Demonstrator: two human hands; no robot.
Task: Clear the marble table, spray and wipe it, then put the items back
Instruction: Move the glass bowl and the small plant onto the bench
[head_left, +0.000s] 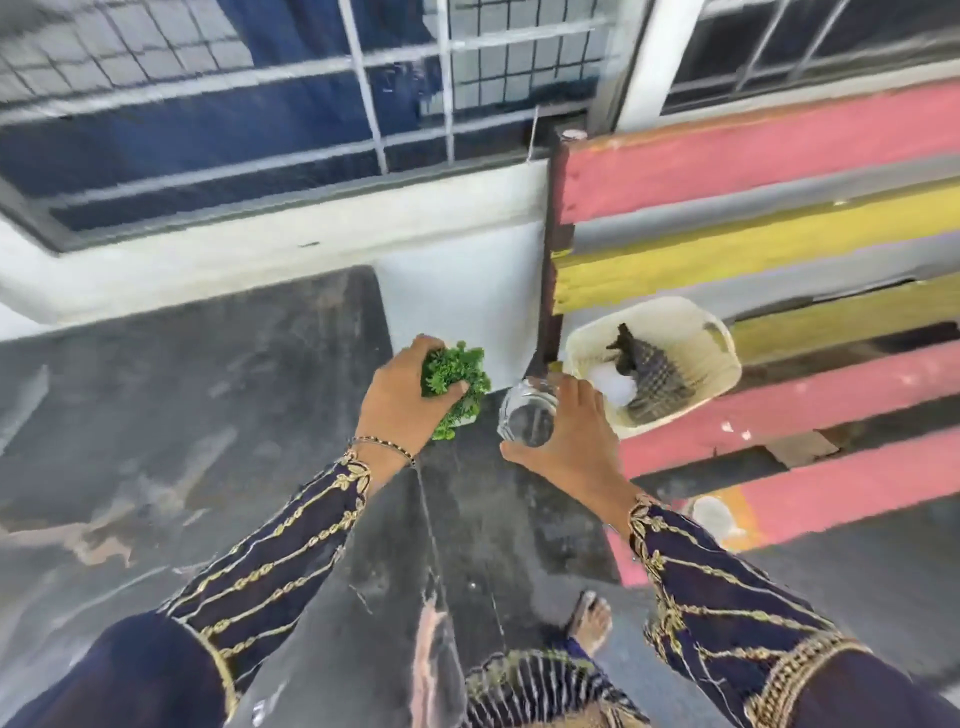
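The dark grey marble table (218, 447) fills the left and middle of the view, streaked and patchy. My left hand (402, 395) grips a small green artificial plant (460, 376) in a white pot, just above the table's far right corner. My right hand (569, 434) holds a clear glass jar (527, 418) beside the plant, at the table's right edge. Both sleeves are dark blue with gold embroidery.
A cream plastic basket (724, 358) holding a dark patterned cloth and something white rests on a bench with pink and yellow slats (779, 150) to the right. A white wall and barred window (311, 104) run behind the table. My sandalled foot (592, 621) shows below.
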